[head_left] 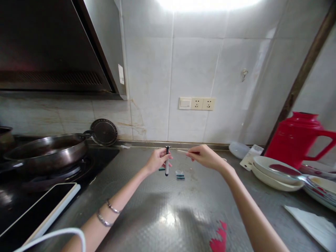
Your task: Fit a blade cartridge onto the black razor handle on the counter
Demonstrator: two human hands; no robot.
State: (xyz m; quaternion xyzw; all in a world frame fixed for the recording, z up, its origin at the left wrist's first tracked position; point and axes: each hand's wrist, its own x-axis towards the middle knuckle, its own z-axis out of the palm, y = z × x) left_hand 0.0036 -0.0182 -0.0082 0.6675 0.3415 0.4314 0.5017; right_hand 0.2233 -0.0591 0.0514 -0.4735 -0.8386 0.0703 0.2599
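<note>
My left hand (158, 160) is closed around a razor (167, 167), held upright with its black T-shaped head at the top and its pale grey handle pointing down. To the right, my right hand (203, 156) pinches a thin pale stick (183, 151), whose free end points left toward the razor's head without touching it. Below and between the hands, small teal-and-dark razor cartridges (180, 176) lie in clear plastic on the metal countertop (147, 217). Another small teal piece (161, 169) is partly hidden behind my left fingers.
At left, a steel pan (49, 154) sits on the stove, with a phone-like slab (42, 213) and a white cable (65, 230) nearer. On the right stand a red thermos jug (294, 140), stacked bowls (275, 178) and white paper (312, 224). A tiled wall with sockets (202, 104) rises behind.
</note>
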